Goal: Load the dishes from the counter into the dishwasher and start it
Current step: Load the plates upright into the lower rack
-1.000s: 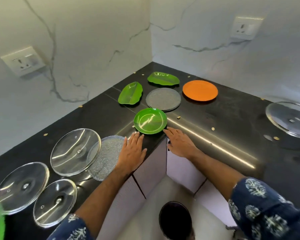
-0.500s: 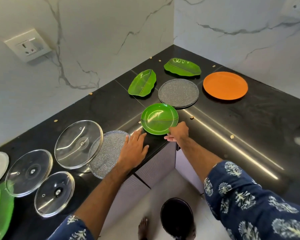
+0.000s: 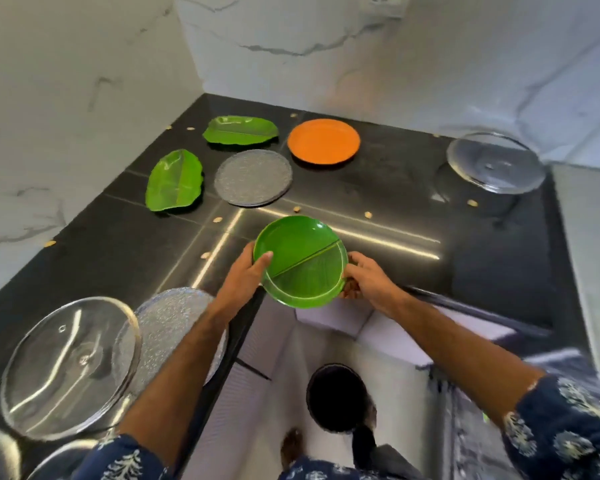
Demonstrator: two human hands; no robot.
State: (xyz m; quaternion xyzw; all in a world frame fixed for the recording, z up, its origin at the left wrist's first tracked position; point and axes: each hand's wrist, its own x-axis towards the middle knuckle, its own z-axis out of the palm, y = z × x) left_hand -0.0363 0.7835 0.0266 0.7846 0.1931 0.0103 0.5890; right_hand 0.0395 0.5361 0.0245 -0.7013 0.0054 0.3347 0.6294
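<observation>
Here the round green plate (image 3: 301,262) is off the black counter (image 3: 482,251), tilted toward the person and held over the inner corner of the counter's front edge. The left hand (image 3: 244,277) grips its left rim with the thumb laid on the upper face and the fingers curled beneath; the right hand (image 3: 368,278) pinches the right rim from the other side. So the step in hand looks like the first pick-up — one dish lifted, nothing yet loaded. The dishwasher is not in view, so the next move probably calls for turning away with the plate kept steady and finding the rack; one hand may have to let go to open a door.

Further back on the counter lie a grey speckled plate (image 3: 253,177), two green leaf-shaped dishes (image 3: 174,180) (image 3: 240,129) and an orange plate (image 3: 323,141), all apart from one another. A glass lid (image 3: 496,167) sits at the far right, and another glass lid (image 3: 70,367) at the near left overlaps a clear textured plate (image 3: 174,317). Small crumbs dot the surface. On the floor below, a dark round bin (image 3: 335,396) stands close by the person's bare foot (image 3: 291,445) — something to step around when turning.
</observation>
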